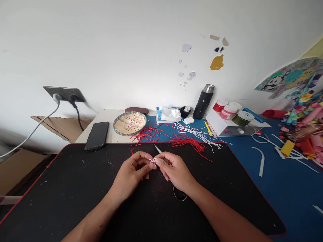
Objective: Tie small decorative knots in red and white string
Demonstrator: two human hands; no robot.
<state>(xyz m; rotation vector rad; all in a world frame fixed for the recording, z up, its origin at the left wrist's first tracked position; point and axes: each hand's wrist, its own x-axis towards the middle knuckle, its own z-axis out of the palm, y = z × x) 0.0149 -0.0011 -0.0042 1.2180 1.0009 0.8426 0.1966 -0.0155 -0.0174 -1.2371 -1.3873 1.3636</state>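
Between my two hands, over the black mat, is a small white and red knotted cord piece (152,162) with little white loops. My left hand (135,168) pinches its left side between thumb and fingers. On its right side, the thumb and fingertips of my right hand (174,169) close on the same piece. A pair of scissors (158,149) lies on the mat beneath my right hand; the blade tip shows above the hand and a handle ring below it, the middle being hidden.
The black mat (75,188) has red edging. Behind it lie red cords (189,144), white cords (202,135), a woven basket (130,123) with small pieces, and a phone (97,135). A tissue box (168,115), black flask (204,102) and cord spools (228,112) stand along the wall.
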